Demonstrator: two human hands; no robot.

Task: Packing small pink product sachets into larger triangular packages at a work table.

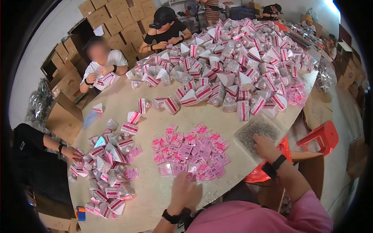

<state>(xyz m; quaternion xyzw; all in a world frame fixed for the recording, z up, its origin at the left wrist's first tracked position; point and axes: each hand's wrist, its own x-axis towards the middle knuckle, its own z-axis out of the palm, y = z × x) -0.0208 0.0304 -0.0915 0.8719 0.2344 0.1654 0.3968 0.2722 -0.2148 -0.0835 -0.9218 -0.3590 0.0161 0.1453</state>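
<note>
My right hand [265, 147] reaches into a shallow, clear plastic tray [245, 152] at the table's right edge. Many thin, small metal pieces [261, 128] lie in it; its fingers are bent together among them, and what they pinch is too small to name. By the lower edge of a spread pile of pink printed cards [190, 151] is my left hand [187, 191]. Motion smears its fingers, and whether they hold a card cannot be told. Both wrists wear black bands.
A big heap of clear bags with white-and-pink labels [233, 66] covers the far table. More labelled bags [110, 167] lie at left, near a co-worker's hand [72, 153]. Other people sit around the table. A red stool [320, 138] and an open carton [307, 156] stand right.
</note>
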